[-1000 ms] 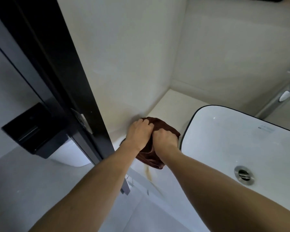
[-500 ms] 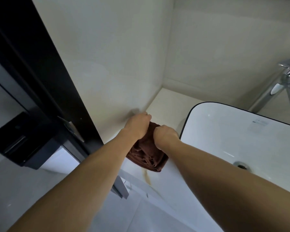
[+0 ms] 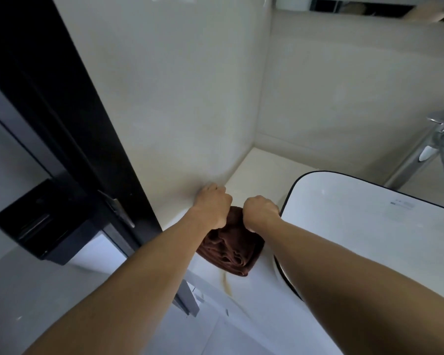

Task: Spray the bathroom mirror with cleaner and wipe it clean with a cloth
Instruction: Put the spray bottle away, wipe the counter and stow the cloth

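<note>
Left hand grip: left hand [image 3: 212,207] fisted, fingers curled round the upper edge of the brown cloth [image 3: 230,248]; knuckles just beside the side wall [image 3: 180,111]
Right hand grip: right hand [image 3: 260,213] fisted, clamped on the same cloth at 3 o'clock of the left hand; the two fists near each other, apart
Cloth position: bunched and hanging below both fists, over the bench [image 3: 264,167] edge, at 9 o'clock of the basin [image 3: 369,221]
Step judged: wringing or gathering the cloth before wiping
Method: twist the fists in opposite directions; fold to a flat pad
Mirror: a sliver [image 3: 344,6] at 1 o'clock, top edge of view; raise the cloth there
Caution: brown drip stain [image 3: 227,284] below the cloth; a sodden cloth would probably streak glass
Cleaner: no spray bottle visible
</note>
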A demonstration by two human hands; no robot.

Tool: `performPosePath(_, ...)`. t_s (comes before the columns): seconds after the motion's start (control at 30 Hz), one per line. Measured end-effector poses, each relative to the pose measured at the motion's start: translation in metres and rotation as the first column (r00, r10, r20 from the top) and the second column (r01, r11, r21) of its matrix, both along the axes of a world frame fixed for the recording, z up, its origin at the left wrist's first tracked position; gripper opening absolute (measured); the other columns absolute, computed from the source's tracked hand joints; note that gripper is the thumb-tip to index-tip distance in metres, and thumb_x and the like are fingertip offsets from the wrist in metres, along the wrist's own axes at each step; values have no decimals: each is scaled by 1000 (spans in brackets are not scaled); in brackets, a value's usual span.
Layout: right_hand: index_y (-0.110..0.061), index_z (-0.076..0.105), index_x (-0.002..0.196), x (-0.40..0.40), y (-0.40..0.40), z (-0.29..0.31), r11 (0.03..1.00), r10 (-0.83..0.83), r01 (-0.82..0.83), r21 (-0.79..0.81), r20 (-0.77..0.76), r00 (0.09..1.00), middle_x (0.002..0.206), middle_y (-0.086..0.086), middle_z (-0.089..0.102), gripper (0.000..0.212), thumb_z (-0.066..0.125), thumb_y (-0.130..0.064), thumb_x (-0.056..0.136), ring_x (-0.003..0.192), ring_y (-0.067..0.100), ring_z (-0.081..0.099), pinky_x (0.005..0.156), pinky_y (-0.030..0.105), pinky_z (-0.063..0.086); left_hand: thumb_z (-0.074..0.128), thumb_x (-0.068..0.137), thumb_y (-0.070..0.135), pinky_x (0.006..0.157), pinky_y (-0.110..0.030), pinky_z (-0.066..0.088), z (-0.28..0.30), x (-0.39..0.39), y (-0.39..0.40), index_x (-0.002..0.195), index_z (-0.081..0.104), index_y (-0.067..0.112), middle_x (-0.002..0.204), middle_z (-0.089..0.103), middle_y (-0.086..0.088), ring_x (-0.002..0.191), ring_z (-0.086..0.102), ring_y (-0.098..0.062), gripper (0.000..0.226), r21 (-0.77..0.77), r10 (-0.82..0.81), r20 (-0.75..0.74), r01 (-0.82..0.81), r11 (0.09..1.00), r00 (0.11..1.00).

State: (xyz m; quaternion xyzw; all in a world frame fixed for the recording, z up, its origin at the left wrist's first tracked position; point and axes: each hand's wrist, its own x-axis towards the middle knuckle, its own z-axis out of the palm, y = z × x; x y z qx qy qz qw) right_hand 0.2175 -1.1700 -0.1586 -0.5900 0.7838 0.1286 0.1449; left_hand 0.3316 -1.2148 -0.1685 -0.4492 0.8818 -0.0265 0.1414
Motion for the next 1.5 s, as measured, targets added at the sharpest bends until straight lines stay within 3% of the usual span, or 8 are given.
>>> performPosePath(0.13,-6,59,121,-3,4,38,994,67,-57,-90,117,991,125,14,59,33,50,1,90,112,32,61,78,33,47,52,84,-1,69,-35,47,36,17,18,93,45,15,108,63,-12,88,59,-28,19,216,172,-167,-134,967,971)
performPosePath(0.3,-9,58,112,-17,1,103,965,152,-123,-231,111,982,118,14,60,30,52,0,85,109,33,60,75,33,46,50,87,0,72,-34,39,106,16,30,107,53,8,112,62,-16,103,60,-36,22,195,252,-366,-191,962,896)
performPosePath(0.53,-16,52,89,-64,-1,226,875,227,-108,-472,202,953,108,13,65,18,49,0,81,104,34,59,73,30,40,59,79,8,74,-37,50,226,5,27,99,51,16,98,62,-4,94,62,-30,24,153,191,-561,-126,980,805)
performPosePath(0.7,-12,48,86,-99,21,317,783,383,-243,-572,136,914,101,13,61,13,52,0,82,99,30,56,73,31,33,82,72,47,83,-35,54,326,-8,39,109,60,23,104,68,4,96,66,-16,49,319,218,-630,-7,948,746)
performPosePath(0.87,-18,44,80,-122,51,375,781,435,-276,-560,170,884,91,2,53,20,47,0,89,93,24,51,70,32,35,73,88,30,80,-32,48,380,-23,55,89,60,17,92,63,-1,92,62,-23,19,30,-38,-601,70,997,798)
performPosePath(1.13,-27,62,89,-158,78,413,759,528,-412,-503,106,843,93,-1,65,29,64,2,81,90,21,62,78,36,52,82,77,22,71,-29,40,424,-32,78,95,59,16,89,55,5,85,54,-18,30,-120,-161,-435,120,986,886)
performPosePath(1.33,-13,67,85,-153,80,417,844,408,-16,-537,622,669,99,12,61,43,43,22,87,98,34,66,72,41,63,76,85,22,73,-31,41,439,-29,84,97,54,17,94,56,3,88,55,-19,25,-146,-148,-450,91,985,881)
performPosePath(1.5,-12,64,83,-144,75,417,773,416,118,-623,639,647,95,14,62,37,45,20,85,97,34,68,81,44,62,68,92,20,71,-29,40,454,-24,89,105,55,14,96,57,2,91,55,-20,19,-125,-125,-545,67,990,829)
